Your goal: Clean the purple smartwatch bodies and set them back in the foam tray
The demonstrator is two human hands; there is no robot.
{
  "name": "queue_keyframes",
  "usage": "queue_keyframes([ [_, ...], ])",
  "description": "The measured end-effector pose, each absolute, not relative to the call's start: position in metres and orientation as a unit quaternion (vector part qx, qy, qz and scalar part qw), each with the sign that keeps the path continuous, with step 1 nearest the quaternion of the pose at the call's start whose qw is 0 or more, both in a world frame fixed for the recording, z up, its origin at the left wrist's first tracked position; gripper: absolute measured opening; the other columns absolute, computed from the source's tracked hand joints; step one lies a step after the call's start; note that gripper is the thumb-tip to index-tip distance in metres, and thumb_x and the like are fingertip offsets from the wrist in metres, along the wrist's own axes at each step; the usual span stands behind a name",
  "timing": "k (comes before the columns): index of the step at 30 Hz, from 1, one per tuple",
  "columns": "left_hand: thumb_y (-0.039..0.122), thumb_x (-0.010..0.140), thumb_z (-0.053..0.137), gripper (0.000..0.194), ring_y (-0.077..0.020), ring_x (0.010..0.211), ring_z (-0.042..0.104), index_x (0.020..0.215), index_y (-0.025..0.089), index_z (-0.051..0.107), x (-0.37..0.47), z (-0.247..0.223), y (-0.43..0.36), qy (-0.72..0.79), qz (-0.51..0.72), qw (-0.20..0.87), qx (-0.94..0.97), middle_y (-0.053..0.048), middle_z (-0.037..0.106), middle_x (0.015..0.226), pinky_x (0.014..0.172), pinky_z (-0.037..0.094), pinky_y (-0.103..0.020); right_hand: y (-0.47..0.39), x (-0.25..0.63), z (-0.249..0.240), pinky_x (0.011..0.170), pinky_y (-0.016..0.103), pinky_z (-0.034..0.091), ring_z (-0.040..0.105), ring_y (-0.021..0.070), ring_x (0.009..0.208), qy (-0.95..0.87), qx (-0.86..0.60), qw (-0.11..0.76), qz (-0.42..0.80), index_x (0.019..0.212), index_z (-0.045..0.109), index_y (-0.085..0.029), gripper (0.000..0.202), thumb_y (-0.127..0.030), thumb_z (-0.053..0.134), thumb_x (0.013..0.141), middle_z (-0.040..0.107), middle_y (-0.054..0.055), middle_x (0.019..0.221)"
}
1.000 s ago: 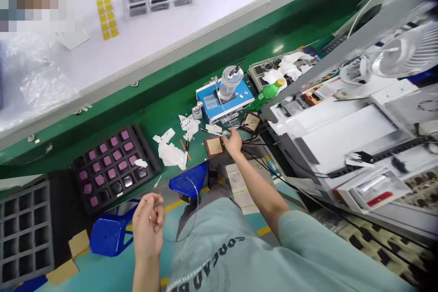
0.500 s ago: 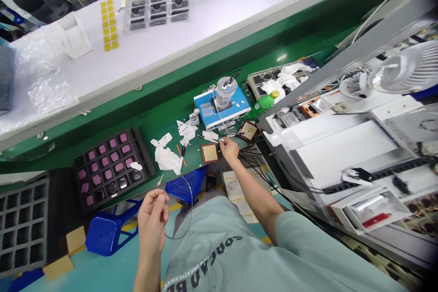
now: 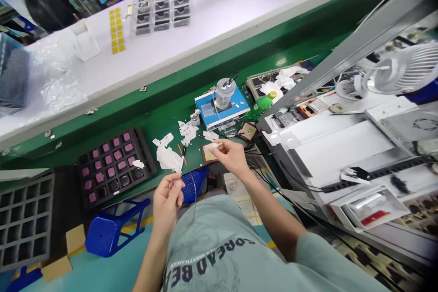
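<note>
Green covers the long bench (image 3: 171, 121) on which the blue box (image 3: 209, 122) is set. Well to the left of that box, a black tray (image 3: 146, 153) is laid on the bench, many of its compartments filled with pink pieces (image 3: 108, 159).

On the near side of the blue box, the right hand (image 3: 216, 149) is held above a tan square pad (image 3: 206, 155) with a reddish-brown edge, which is partly hidden by the fingers. Farther to the near left of the box, the left hand (image 3: 176, 185) is raised at the bench's near edge, fingers half curled; whether anything is gripped by it cannot be told. Beside it a thin strand (image 3: 195, 194) is seen hanging.

A lidded clear cup (image 3: 225, 94) is stood on top of the box, and a green bottle (image 3: 262, 105) is placed just to its right. Crumpled white paper (image 3: 169, 155) is spread to the box's near left. Between the right hand's fingertips, nearer than the box and over the pad, a small white piece (image 3: 212, 146) is pinched; its exact form cannot be made out.
</note>
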State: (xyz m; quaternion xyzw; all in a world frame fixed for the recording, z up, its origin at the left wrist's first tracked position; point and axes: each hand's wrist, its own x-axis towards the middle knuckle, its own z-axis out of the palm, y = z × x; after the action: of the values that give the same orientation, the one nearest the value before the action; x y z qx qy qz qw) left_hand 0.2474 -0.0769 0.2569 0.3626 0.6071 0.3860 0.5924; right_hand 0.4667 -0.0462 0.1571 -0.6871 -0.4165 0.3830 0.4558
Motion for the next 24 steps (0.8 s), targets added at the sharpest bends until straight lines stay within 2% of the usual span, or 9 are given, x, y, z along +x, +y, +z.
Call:
queue_keyframes([
  [5,0.048,0.080,0.084,0.046,-0.0018,0.044,0.045,0.110,0.016,0.072,0.253,0.254,-0.082,0.587,0.383,0.602,0.383,-0.002,0.070,0.087,0.044,0.031,-0.018,-0.064,0.450,0.204,0.057,0.025,0.055,0.068,0.0152,0.058,-0.463,-0.623,0.480,0.409,0.094,0.080,-0.020,0.027,-0.042,0.074,0.082,0.075,0.002,0.067],
  [10,0.047,0.083,0.081,0.049,-0.0014,0.043,0.045,0.120,0.016,0.070,0.256,0.250,-0.087,0.584,0.385,0.605,0.381,-0.012,0.077,0.108,0.045,0.035,-0.020,-0.076,0.437,0.228,0.052,0.023,0.053,0.065,0.0123,0.050,-0.512,-0.590,0.475,0.406,0.095,0.080,-0.020,0.024,-0.039,0.075,0.082,0.074,0.000,0.064],
  [14,0.049,0.083,0.082,0.052,-0.0014,0.042,0.046,0.122,0.016,0.071,0.259,0.251,-0.089,0.576,0.393,0.614,0.371,-0.013,0.078,0.114,0.043,0.033,-0.021,-0.081,0.431,0.241,0.051,0.022,0.051,0.064,0.0116,0.050,-0.545,-0.568,0.472,0.397,0.095,0.079,-0.021,0.020,-0.036,0.074,0.084,0.076,0.001,0.067],
  [17,0.049,0.082,0.083,0.053,-0.0032,0.042,0.046,0.122,0.016,0.072,0.259,0.252,-0.090,0.571,0.402,0.615,0.365,-0.007,0.078,0.096,0.042,0.032,-0.021,-0.081,0.428,0.246,0.052,0.023,0.053,0.065,0.0118,0.051,-0.565,-0.552,0.466,0.399,0.094,0.079,-0.023,0.017,-0.036,0.074,0.086,0.078,0.001,0.072],
  [20,0.048,0.082,0.084,0.052,-0.0056,0.041,0.046,0.121,0.016,0.073,0.259,0.253,-0.090,0.572,0.406,0.618,0.356,0.000,0.071,0.071,0.041,0.028,-0.021,-0.080,0.427,0.247,0.054,0.024,0.054,0.067,0.0129,0.053,-0.572,-0.545,0.465,0.400,0.095,0.079,-0.024,0.015,-0.036,0.074,0.087,0.078,0.001,0.072],
  [24,0.051,0.079,0.087,0.058,-0.0071,0.042,0.045,0.123,0.015,0.072,0.259,0.255,-0.088,0.578,0.399,0.620,0.348,0.004,0.062,0.060,0.039,0.022,-0.020,-0.079,0.425,0.246,0.054,0.023,0.052,0.066,0.0126,0.054,-0.568,-0.541,0.475,0.397,0.095,0.079,-0.023,0.015,-0.035,0.074,0.087,0.077,0.001,0.071],
])
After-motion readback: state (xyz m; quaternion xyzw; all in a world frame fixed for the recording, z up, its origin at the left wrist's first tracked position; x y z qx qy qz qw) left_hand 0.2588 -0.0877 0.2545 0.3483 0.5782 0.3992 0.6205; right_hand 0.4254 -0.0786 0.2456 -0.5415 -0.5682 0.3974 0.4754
